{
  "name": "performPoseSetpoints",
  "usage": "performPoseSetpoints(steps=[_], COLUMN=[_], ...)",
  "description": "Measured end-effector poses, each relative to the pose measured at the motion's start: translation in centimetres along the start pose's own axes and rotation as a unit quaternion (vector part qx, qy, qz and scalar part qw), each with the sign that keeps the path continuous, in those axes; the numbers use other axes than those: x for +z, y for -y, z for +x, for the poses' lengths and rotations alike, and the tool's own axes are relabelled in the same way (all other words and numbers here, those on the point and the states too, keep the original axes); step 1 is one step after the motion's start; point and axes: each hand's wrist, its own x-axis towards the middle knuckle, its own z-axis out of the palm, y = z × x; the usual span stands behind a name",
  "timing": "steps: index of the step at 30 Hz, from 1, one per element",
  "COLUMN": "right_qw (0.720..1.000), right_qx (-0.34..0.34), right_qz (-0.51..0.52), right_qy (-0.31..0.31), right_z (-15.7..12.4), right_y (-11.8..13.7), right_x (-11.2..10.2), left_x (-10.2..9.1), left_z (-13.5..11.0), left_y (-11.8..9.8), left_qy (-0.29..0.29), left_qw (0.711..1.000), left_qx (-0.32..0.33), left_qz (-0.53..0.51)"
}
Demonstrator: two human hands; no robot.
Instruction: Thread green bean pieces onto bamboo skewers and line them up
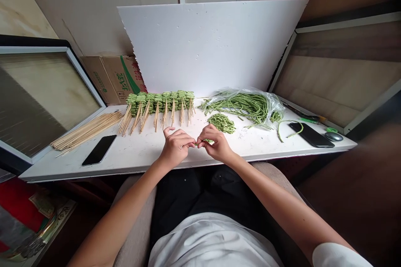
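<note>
My left hand and my right hand meet over the front of the white table, fingers pinched together on a small green bean piece between them. Just behind my right hand lies a little heap of cut bean pieces. Farther back right, long green beans spill from a clear plastic bag. A row of finished bean skewers lies behind my left hand.
Bare bamboo sticks are piled at the left, with a black phone beside them. Another phone and a small round object lie at the right. A white foam board stands behind, a cardboard box to its left.
</note>
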Motion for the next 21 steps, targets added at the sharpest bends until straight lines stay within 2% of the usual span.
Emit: performPoseSetpoints(steps=[3,6,9,11,13,16,19,21], right_qw=[0.999,0.998,0.995,0.997,0.999,0.988,0.970,0.964], right_qx=[0.006,-0.004,-0.008,-0.004,0.007,0.052,0.094,0.102], right_qz=[0.008,0.024,0.041,0.024,-0.030,-0.144,-0.222,-0.240], right_qy=[0.030,0.061,0.090,0.076,0.045,0.008,0.024,0.045], right_z=[0.1,0.3,0.7,0.9,1.0,0.3,-1.2,-2.1], right_y=[-0.2,-0.1,0.4,0.4,-0.5,-3.4,-7.0,-8.7], right_x=[-0.3,-0.7,-1.2,-1.6,-2.2,-3.1,-3.7,-3.8], left_x=[0.4,0.5,-0.4,-1.1,-1.7,-1.8,-1.3,-0.9], left_z=[-0.1,-0.2,-0.2,0.0,0.2,0.4,0.7,0.8], left_y=[0.5,1.8,4.0,5.5,6.3,6.0,5.1,4.8], left_qy=[0.031,0.059,0.029,-0.004,-0.029,-0.045,-0.029,-0.019], left_qw=[0.999,0.995,0.993,0.983,0.958,0.898,0.856,0.845], left_qx=[-0.022,-0.035,-0.082,-0.131,-0.194,-0.281,-0.315,-0.313], left_qz=[-0.034,-0.067,-0.085,-0.132,-0.209,-0.336,-0.408,-0.434])
